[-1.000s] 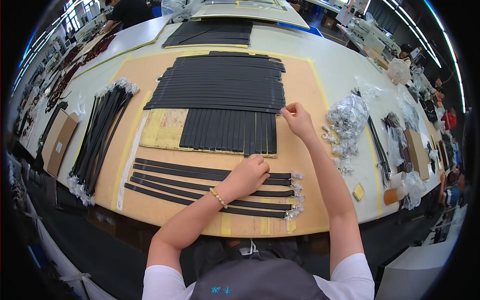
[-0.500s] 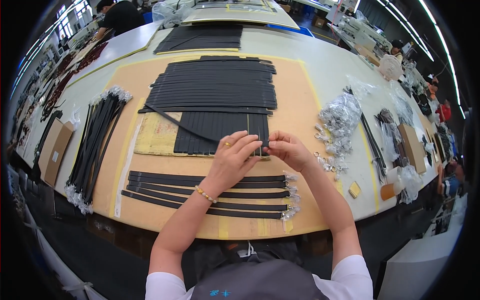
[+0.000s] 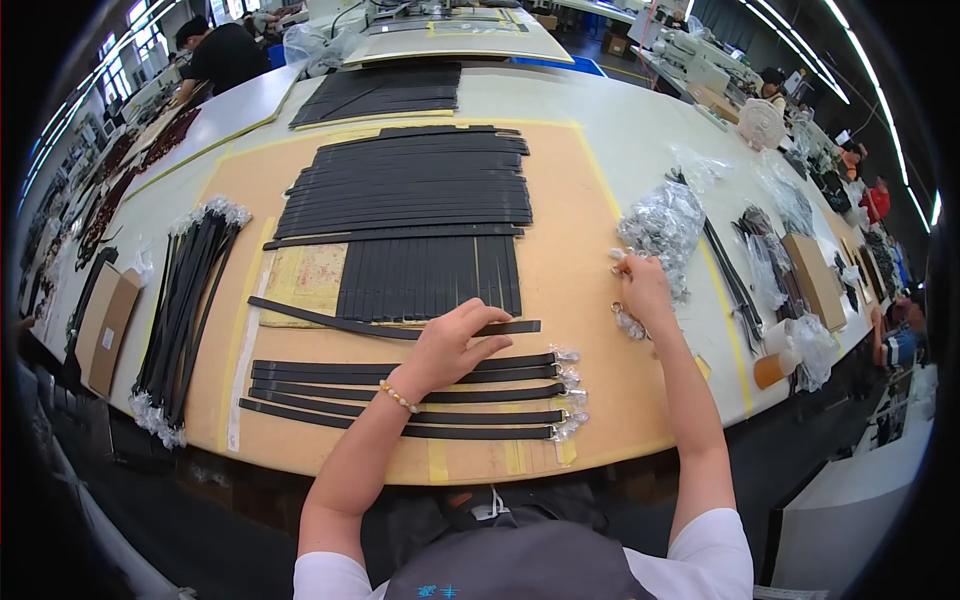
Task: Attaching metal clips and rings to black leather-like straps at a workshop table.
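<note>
A single black strap (image 3: 320, 313) lies crosswise on the tan board, its right part passing behind my left hand (image 3: 450, 350). That hand hovers over or rests on the strap, thumb and fingers stretched apart; I cannot tell if it presses on it. My right hand (image 3: 645, 290) is at the near edge of a clear plastic bag of metal fittings (image 3: 662, 220). Its fingertips pinch together among small loose metal fittings, and what they hold is too small to make out. Nearer me lie several straps with plastic-wrapped metal ends (image 3: 565, 395).
Rows of black straps (image 3: 410, 185) cover the middle of the board, with upright ones (image 3: 430, 280) on a yellowed sheet. A strap bundle (image 3: 195, 310) and a cardboard box (image 3: 110, 315) stand left. Another box (image 3: 812, 280) and an amber-filled container (image 3: 772, 370) stand right.
The strap that slanted up to both hands now lies flatter and nearer me. My right hand has left it and moved right to the metal fittings; my left hand has opened and come closer.
</note>
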A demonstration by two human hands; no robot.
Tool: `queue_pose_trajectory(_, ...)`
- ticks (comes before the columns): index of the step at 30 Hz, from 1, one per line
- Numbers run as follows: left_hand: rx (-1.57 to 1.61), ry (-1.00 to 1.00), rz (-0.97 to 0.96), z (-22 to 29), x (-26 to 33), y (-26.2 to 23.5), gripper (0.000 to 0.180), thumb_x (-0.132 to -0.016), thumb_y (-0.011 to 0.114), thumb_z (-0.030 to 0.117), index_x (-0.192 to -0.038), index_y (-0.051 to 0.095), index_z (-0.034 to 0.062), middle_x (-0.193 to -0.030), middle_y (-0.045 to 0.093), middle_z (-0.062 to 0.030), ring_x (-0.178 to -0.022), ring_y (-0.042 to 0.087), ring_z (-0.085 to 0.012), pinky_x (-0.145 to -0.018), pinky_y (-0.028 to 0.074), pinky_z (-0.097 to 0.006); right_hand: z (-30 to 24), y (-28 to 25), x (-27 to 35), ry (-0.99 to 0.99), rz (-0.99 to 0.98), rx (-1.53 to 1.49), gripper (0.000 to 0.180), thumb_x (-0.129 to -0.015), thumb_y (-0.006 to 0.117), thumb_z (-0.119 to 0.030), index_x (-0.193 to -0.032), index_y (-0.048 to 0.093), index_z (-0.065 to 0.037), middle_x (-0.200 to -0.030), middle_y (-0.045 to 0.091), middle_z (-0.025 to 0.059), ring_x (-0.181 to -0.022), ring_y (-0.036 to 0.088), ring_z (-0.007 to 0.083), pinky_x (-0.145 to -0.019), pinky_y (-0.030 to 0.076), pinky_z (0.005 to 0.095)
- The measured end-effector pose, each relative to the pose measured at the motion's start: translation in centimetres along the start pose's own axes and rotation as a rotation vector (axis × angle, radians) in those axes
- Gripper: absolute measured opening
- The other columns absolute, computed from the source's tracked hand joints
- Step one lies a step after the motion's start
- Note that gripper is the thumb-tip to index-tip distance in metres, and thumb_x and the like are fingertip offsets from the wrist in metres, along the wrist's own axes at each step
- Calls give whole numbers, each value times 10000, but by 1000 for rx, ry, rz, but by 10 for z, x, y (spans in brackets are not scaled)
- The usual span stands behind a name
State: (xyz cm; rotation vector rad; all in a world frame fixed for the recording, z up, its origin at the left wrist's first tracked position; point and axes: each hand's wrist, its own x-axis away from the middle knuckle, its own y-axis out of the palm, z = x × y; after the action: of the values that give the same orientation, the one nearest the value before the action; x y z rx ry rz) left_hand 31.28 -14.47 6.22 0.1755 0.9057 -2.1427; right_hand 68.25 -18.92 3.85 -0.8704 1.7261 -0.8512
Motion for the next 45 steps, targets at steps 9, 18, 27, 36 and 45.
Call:
queue_pose_trajectory(9,346,-217,56,-12,5,-9,282,-871,799,142,-1102,716,3,-954,730,-42,-885,658,-84,-808,547,-255,-85,13,21,67,-345,-854,107,-921,630,-100,-973,658,-10,-922,681,99,-906,663,195,-790,527,336)
queue_pose_trajectory(18,530,-191,113,-4,5,-12,301,-867,790,76,-1155,711,40,-908,687,14,-802,568,-39,-736,497,-232,-162,-1,46,209,-562,-1679,107,-967,609,-144,-1002,559,-55,-844,630,40,-736,582,106,-662,459,259)
queue_pose_trajectory(27,412,-127,121,2,6,-18,283,-854,793,95,-1119,725,25,-984,749,-68,-892,684,-122,-822,546,-275,-160,-4,51,241,-598,-1883,126,-957,619,-155,-925,534,-68,-799,551,18,-671,470,100,-617,380,259)
queue_pose_trajectory(36,419,-89,80,11,10,-21,260,-847,785,96,-1091,735,22,-941,750,-79,-853,689,-126,-779,545,-284,-162,-3,55,258,-649,-1964,144,-953,619,-150,-916,500,-76,-786,533,30,-680,495,107,-616,401,255)
queue_pose_trajectory(45,412,-50,-11,15,10,-18,240,-828,795,135,-1023,701,32,-738,661,-36,-670,598,-106,-634,481,-272,-162,-2,63,287,-685,-1956,148,-927,638,-105,-955,499,-61,-847,559,40,-708,540,104,-627,457,229)
